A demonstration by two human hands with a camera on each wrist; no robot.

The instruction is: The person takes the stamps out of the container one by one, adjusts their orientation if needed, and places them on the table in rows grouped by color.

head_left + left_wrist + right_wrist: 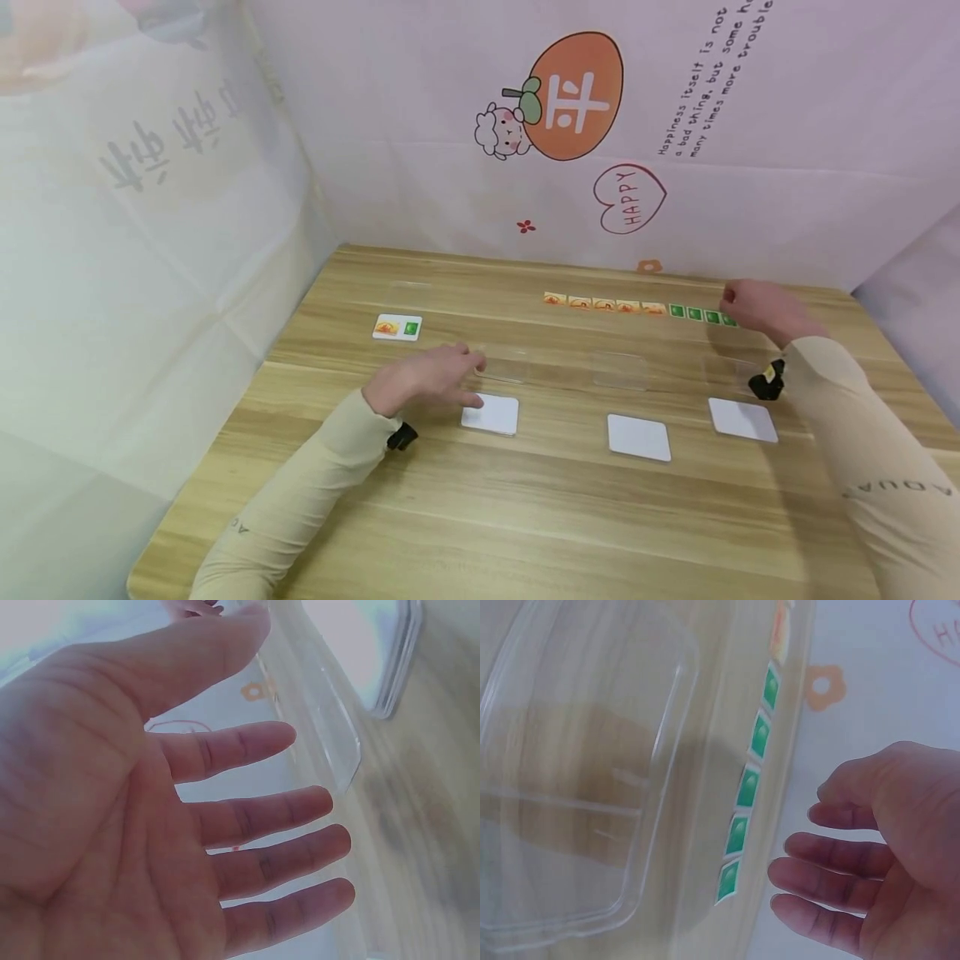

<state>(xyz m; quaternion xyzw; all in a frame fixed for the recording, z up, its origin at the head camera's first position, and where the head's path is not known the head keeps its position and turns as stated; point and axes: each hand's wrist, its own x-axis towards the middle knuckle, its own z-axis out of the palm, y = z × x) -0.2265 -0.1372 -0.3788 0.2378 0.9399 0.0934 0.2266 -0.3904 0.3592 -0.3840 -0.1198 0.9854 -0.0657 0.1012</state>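
Three white cards (637, 437) are lying nearest on the desk (525, 525), the left hand (431, 377) hovering by the leftmost, its fingers spread. Behind them, clear trays (621, 372) are resting. Farther off, the right hand (768, 310) is hanging beside the row's end, fingers loosely bent, where green tiles (695, 314) are adjoining orange tiles (603, 304).
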